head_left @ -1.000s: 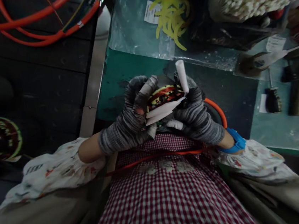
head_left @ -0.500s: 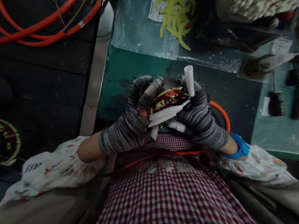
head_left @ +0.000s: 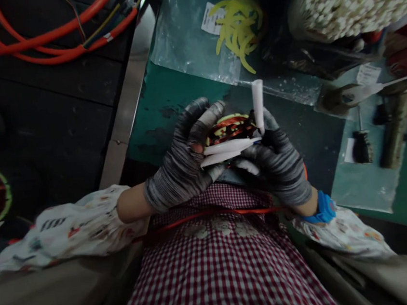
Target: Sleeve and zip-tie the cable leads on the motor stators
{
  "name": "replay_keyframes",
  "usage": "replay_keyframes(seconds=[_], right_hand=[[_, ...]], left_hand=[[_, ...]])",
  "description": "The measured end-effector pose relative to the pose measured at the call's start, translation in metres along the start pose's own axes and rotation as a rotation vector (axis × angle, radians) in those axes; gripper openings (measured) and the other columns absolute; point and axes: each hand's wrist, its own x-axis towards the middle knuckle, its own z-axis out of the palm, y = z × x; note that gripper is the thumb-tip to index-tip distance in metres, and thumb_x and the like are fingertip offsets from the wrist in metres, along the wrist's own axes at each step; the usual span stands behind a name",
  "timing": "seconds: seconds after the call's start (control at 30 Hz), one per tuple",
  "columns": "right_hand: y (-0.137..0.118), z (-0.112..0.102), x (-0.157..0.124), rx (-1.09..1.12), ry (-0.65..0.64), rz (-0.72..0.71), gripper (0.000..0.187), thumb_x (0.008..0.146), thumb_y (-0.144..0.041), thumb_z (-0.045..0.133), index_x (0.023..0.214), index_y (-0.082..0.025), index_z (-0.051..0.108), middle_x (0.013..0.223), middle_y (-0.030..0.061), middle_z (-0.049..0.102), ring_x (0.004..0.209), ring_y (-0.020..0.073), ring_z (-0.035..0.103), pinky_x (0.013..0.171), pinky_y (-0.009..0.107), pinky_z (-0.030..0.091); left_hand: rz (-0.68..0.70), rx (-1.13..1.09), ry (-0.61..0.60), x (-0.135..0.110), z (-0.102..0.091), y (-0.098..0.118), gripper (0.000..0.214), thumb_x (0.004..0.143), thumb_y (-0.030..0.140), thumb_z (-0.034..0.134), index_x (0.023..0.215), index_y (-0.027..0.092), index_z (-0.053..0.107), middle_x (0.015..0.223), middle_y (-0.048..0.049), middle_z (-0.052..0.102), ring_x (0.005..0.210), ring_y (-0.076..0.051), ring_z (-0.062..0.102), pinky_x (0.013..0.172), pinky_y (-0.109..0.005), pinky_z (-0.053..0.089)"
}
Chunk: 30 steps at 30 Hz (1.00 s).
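Both gloved hands are closed around a wound coil [head_left: 228,128] of copper-red wire with yellow edging, held between them just above the person's lap. The left hand [head_left: 182,162] wraps the coil's left side, its fingers curled over the top. The right hand [head_left: 277,161] cups the right side and pinches a white tube [head_left: 258,100] that stands upright above its fingers. Two flat white strips [head_left: 225,150] lie across the coil's near face, reaching from hand to hand and touching both.

A blue wristband [head_left: 324,208] sits on the right wrist. An orange cord [head_left: 210,215] runs across the checked apron [head_left: 224,276] just below the hands. The green table [head_left: 158,108] lies beyond them. Farther beyond, a clear bag holds yellow pieces [head_left: 237,25]. Dark tools [head_left: 361,145] lie well off to the right of the right hand, and orange cables [head_left: 50,42] loop far beyond the left hand.
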Motion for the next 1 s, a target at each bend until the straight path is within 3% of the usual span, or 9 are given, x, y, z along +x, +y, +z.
replay_keyframes(seconds=[0.07, 0.17, 0.27, 0.37, 0.57, 0.7, 0.77, 0.9, 1.0], right_hand=[[0.008, -0.016, 0.0, 0.005, -0.016, -0.021, 0.078, 0.112, -0.038, 0.066, 0.182, -0.042, 0.033, 0.172, 0.0071, 0.064, 0.15, 0.0345, 0.071, 0.117, 0.059, 0.069], [0.019, -0.037, 0.005, -0.078, -0.104, -0.119, 0.062, 0.107, -0.042, 0.077, 0.167, -0.043, 0.06, 0.172, 0.0059, 0.063, 0.155, 0.0383, 0.066, 0.12, 0.066, 0.066], [0.028, -0.044, 0.013, -0.069, -0.156, -0.222, 0.044, 0.107, -0.042, 0.076, 0.151, -0.045, 0.073, 0.173, 0.0044, 0.06, 0.157, 0.0395, 0.063, 0.125, 0.072, 0.061], [0.032, -0.042, 0.019, -0.041, -0.153, -0.26, 0.04, 0.107, -0.046, 0.075, 0.147, -0.044, 0.076, 0.169, 0.0051, 0.063, 0.16, 0.0413, 0.06, 0.129, 0.077, 0.054], [0.031, -0.041, 0.02, -0.092, -0.223, -0.26, 0.041, 0.106, -0.05, 0.073, 0.145, -0.043, 0.077, 0.161, 0.0054, 0.068, 0.159, 0.0439, 0.06, 0.132, 0.081, 0.048], [0.024, -0.036, 0.014, -0.037, -0.09, -0.141, 0.085, 0.101, -0.051, 0.081, 0.177, -0.044, 0.044, 0.177, 0.0107, 0.055, 0.154, 0.0416, 0.064, 0.127, 0.073, 0.057], [0.019, -0.034, 0.012, -0.058, -0.048, -0.107, 0.099, 0.099, -0.05, 0.086, 0.182, -0.043, 0.033, 0.179, 0.0125, 0.052, 0.155, 0.0415, 0.063, 0.125, 0.07, 0.059], [0.012, -0.037, 0.019, -0.117, -0.089, -0.112, 0.085, 0.098, -0.046, 0.088, 0.174, -0.041, 0.051, 0.17, 0.012, 0.061, 0.156, 0.0436, 0.061, 0.128, 0.071, 0.056], [0.012, -0.04, 0.042, -0.128, -0.168, -0.197, 0.058, 0.102, -0.045, 0.083, 0.158, -0.038, 0.071, 0.165, 0.0108, 0.063, 0.149, 0.0423, 0.065, 0.127, 0.072, 0.056]], left_hand=[[-0.017, 0.003, -0.018, 0.005, 0.002, 0.007, 0.083, 0.104, 0.038, 0.071, 0.177, 0.024, 0.035, 0.177, -0.0171, 0.054, 0.172, -0.036, 0.046, 0.146, -0.06, 0.043], [-0.066, 0.003, -0.082, 0.014, 0.001, 0.017, 0.081, 0.1, 0.03, 0.071, 0.175, 0.017, 0.043, 0.182, -0.0153, 0.051, 0.175, -0.037, 0.042, 0.148, -0.057, 0.038], [-0.102, -0.001, -0.139, 0.021, 0.0, 0.024, 0.082, 0.097, 0.024, 0.068, 0.174, 0.01, 0.043, 0.184, -0.0159, 0.047, 0.177, -0.037, 0.038, 0.15, -0.058, 0.033], [-0.083, 0.004, -0.169, 0.023, 0.001, 0.028, 0.077, 0.101, 0.024, 0.06, 0.174, 0.009, 0.042, 0.186, -0.0166, 0.045, 0.178, -0.036, 0.036, 0.15, -0.059, 0.032], [-0.096, 0.01, -0.174, 0.022, 0.003, 0.029, 0.061, 0.108, 0.026, 0.045, 0.169, 0.022, 0.049, 0.185, -0.0088, 0.047, 0.177, -0.035, 0.038, 0.147, -0.06, 0.037], [-0.048, 0.021, -0.15, 0.021, 0.003, 0.029, 0.069, 0.105, 0.026, 0.05, 0.173, 0.017, 0.043, 0.185, -0.016, 0.045, 0.178, -0.034, 0.037, 0.148, -0.057, 0.035], [-0.027, 0.028, -0.124, 0.019, 0.004, 0.03, 0.072, 0.104, 0.027, 0.055, 0.174, 0.014, 0.042, 0.184, -0.0207, 0.045, 0.177, -0.036, 0.039, 0.147, -0.057, 0.037], [-0.039, 0.001, -0.094, 0.021, 0.003, 0.021, 0.078, 0.101, 0.026, 0.066, 0.174, 0.014, 0.043, 0.181, -0.0188, 0.049, 0.175, -0.036, 0.042, 0.148, -0.056, 0.037], [-0.091, -0.061, -0.144, 0.028, -0.007, -0.007, 0.088, 0.098, 0.036, 0.076, 0.176, 0.019, 0.041, 0.182, -0.0139, 0.048, 0.172, -0.037, 0.046, 0.146, -0.056, 0.04]])
